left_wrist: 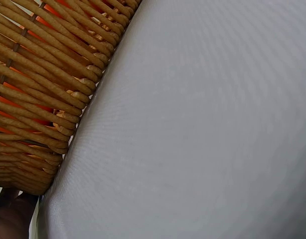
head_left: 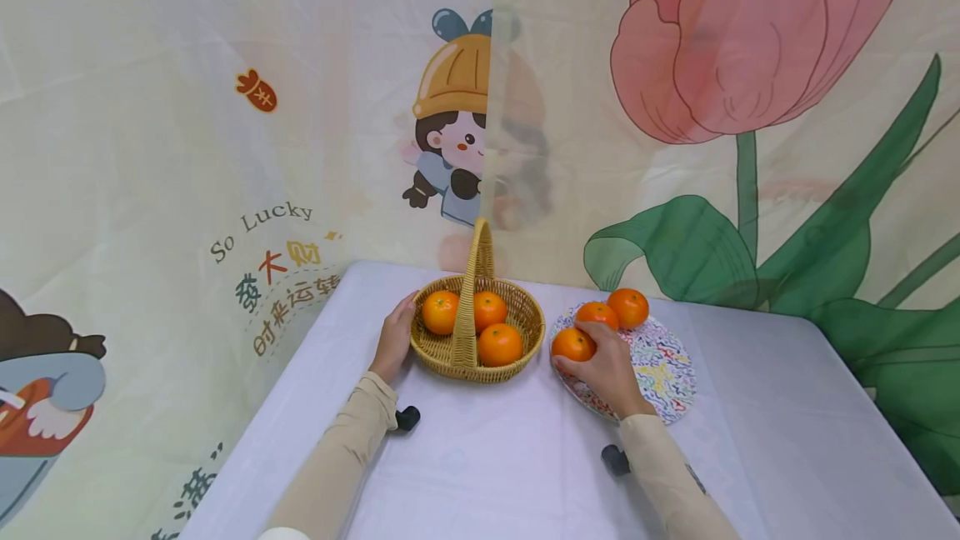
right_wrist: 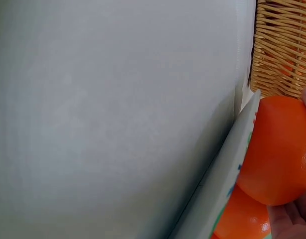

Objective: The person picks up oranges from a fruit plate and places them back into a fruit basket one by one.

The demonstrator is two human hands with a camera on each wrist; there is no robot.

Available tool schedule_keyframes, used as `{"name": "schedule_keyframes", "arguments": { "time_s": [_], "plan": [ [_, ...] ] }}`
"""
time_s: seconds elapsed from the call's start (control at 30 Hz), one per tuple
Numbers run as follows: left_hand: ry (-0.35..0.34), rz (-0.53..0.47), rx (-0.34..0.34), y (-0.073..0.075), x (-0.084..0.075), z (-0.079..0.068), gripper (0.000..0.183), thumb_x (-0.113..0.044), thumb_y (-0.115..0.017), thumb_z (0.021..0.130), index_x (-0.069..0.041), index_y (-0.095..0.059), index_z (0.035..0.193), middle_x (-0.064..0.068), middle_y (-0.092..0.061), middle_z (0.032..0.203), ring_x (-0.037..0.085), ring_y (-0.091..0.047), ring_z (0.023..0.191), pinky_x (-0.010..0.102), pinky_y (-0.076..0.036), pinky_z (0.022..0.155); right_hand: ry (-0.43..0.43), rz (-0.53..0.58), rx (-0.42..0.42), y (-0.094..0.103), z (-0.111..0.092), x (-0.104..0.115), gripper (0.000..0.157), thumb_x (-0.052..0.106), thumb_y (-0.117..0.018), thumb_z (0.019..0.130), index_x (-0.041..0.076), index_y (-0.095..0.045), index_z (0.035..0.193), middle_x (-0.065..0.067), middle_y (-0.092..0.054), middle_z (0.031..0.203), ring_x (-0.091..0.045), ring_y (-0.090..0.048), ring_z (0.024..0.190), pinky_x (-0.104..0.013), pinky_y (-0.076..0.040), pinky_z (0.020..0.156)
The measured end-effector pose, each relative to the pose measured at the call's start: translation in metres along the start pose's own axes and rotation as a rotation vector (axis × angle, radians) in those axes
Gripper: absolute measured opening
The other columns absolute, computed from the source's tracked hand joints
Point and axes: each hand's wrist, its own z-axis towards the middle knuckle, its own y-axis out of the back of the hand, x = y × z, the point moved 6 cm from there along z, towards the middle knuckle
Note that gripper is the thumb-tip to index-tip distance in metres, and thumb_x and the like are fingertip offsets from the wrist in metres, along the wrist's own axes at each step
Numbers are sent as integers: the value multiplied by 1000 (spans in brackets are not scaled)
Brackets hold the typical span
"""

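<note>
My right hand (head_left: 609, 367) grips an orange (head_left: 573, 346) at the left side of a colourful patterned plate (head_left: 667, 357), thumb on the near side and fingers over the top. In the right wrist view that orange (right_wrist: 277, 149) sits close by the plate's rim (right_wrist: 237, 164). Behind it are two more oranges, one (head_left: 597, 316) partly covered by the hand and one (head_left: 628, 308) at the plate's far edge. My left hand (head_left: 393, 338) rests against the left side of a woven basket (head_left: 480, 374), its fingers along the wall. Three oranges (head_left: 500, 345) lie inside the basket.
The basket's tall arched handle (head_left: 465, 315) rises over the oranges. A white cloth covers the table (head_left: 450, 473), and printed curtains (head_left: 360, 107) hang right behind it. Black wrist-worn pieces (head_left: 407, 418) show beside both sleeves.
</note>
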Motion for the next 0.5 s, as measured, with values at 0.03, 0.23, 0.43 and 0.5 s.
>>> {"name": "schedule_keyframes", "arguments": {
  "time_s": [0.03, 0.23, 0.43, 0.5],
  "plan": [
    [3, 0, 0, 0, 0, 0, 48, -35, -33, 107, -14, -41, 149, 3, -38, 153, 18, -27, 144, 37, -19, 120, 0, 1, 4, 0, 0, 0, 70, 35, -87, 72, 3, -60, 129, -13, -59, 130, -32, -54, 113, -54, -50, 94],
    [13, -14, 13, -1, 0, 0, 49, -37, -32, 107, -15, -40, 150, 3, -37, 154, 19, -26, 144, 38, -18, 120, -50, 13, 57, -3, 0, -4, 75, 38, -87, 71, 4, -58, 132, -13, -59, 129, -31, -55, 111, -53, -50, 94],
    [3, -1, 7, 0, 0, 1, 49, -36, -33, 107, -13, -40, 149, 3, -38, 153, 19, -27, 144, 38, -18, 120, -153, 8, 162, -11, -2, -15, 84, 40, -87, 71, 10, -51, 140, -12, -57, 131, -31, -56, 110, -54, -49, 95],
    [-3, 8, 6, 1, 0, 1, 49, -36, -32, 107, -13, -40, 149, 3, -38, 154, 20, -27, 144, 38, -18, 120, -159, 7, 168, -12, -2, -16, 84, 40, -87, 72, 10, -49, 141, -12, -56, 132, -31, -56, 112, -54, -49, 96]
  ]
}}
